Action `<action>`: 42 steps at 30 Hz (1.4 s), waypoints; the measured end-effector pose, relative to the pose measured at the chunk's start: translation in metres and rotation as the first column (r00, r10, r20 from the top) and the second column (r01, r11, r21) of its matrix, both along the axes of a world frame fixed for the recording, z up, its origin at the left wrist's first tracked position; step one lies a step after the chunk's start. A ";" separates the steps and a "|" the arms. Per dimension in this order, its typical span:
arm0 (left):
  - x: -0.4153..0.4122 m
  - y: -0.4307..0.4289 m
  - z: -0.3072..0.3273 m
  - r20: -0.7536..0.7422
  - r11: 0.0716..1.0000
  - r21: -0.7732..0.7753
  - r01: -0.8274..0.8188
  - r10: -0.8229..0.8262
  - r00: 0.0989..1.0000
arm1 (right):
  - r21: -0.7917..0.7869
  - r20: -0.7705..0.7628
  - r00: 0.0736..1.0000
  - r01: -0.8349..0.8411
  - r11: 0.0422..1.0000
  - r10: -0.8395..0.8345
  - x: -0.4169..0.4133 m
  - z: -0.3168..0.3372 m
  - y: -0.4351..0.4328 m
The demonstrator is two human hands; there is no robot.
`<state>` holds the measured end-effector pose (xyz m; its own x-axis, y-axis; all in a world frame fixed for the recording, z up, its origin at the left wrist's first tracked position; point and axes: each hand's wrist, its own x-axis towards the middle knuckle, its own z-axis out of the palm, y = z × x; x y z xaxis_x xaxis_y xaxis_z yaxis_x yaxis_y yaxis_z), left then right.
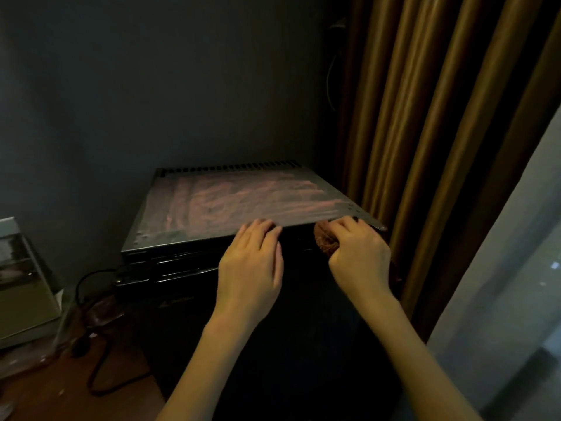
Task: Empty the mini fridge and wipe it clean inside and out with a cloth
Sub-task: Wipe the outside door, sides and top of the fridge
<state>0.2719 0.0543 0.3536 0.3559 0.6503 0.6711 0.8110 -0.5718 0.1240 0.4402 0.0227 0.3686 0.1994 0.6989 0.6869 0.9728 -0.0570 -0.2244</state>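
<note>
The black mini fridge [188,299] stands in a dim corner with its door shut. Its grey metal top [230,205] shows streaky wipe marks. My left hand [252,268] rests at the front edge of the top, its fingers touching the rim. My right hand [358,256] grips a bunched brown cloth [324,241] and holds it against the front edge near the right corner. Most of the cloth is hidden under my fingers.
Brown curtains [425,132] hang close along the fridge's right side. A black cable [100,354] loops on the wooden floor to the left. A pale box [24,284] stands at the far left. Dark walls close in behind.
</note>
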 end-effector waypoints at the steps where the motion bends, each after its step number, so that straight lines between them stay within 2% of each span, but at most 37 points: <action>1: -0.003 -0.004 -0.004 -0.017 1.000 0.005 0.030 -0.030 0.999 | 0.013 -0.002 0.998 -0.062 0.998 0.062 -0.009 -0.004 0.000; 3: -0.014 -0.014 -0.012 -0.085 0.997 0.006 0.078 -0.077 0.993 | 0.018 -0.009 0.982 -0.191 0.981 0.191 -0.026 -0.006 -0.005; 5: -0.033 -0.021 -0.016 -0.103 0.991 0.006 0.136 -0.134 0.986 | 0.006 -0.044 0.969 -0.244 0.970 0.244 -0.031 -0.001 -0.004; 8: -0.079 -0.023 -0.018 0.001 0.986 0.065 0.153 -0.153 0.988 | -0.013 -0.148 0.967 -0.212 0.977 0.208 -0.032 0.018 0.006; 12: -0.144 -0.014 -0.015 0.146 0.972 0.235 0.022 -0.057 0.988 | 0.057 -0.164 0.981 -0.098 0.994 0.106 -0.043 0.035 0.028; 14: -0.160 -0.005 -0.018 0.193 0.958 0.283 0.037 -0.095 0.977 | 0.013 -0.195 0.955 -0.224 0.975 0.222 -0.052 0.039 0.038; 17: -0.167 0.007 -0.034 0.305 0.938 0.317 0.143 -0.244 0.921 | -0.088 -0.172 0.866 -0.487 0.869 0.469 -0.078 0.041 0.043; 22: -0.154 0.026 -0.056 0.461 0.901 0.410 0.143 -0.340 0.820 | -0.286 -0.186 0.715 -0.695 0.659 0.674 -0.157 0.046 0.038; 24: -0.153 0.029 -0.062 0.525 0.889 0.440 0.130 -0.372 0.766 | -0.310 -0.120 0.727 -0.675 0.670 0.677 -0.180 0.047 0.044; 26: -0.153 0.031 -0.062 0.592 0.883 0.445 0.150 -0.416 0.690 | -0.297 -0.147 0.729 -0.677 0.673 0.669 -0.188 0.050 0.047; 33: -0.151 0.041 -0.058 0.610 0.844 0.512 0.160 -0.488 0.624 | -0.170 -0.296 0.682 -0.727 0.666 0.669 -0.188 0.031 0.039; 37: -0.156 0.039 -0.039 0.584 0.870 0.463 0.171 -0.444 0.679 | -0.224 -0.314 0.707 -0.704 0.674 0.634 -0.180 0.031 0.041; 42: -0.157 0.036 -0.031 0.517 0.902 0.372 0.220 -0.398 0.758 | -0.224 -0.248 0.779 -0.624 0.749 0.576 -0.149 0.030 0.035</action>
<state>0.1153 0.0906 0.3230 0.0000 0.3318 0.9434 0.4125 -0.8594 0.3022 0.2916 0.0574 0.3983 -0.2419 0.8641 0.4413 0.7810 0.4433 -0.4399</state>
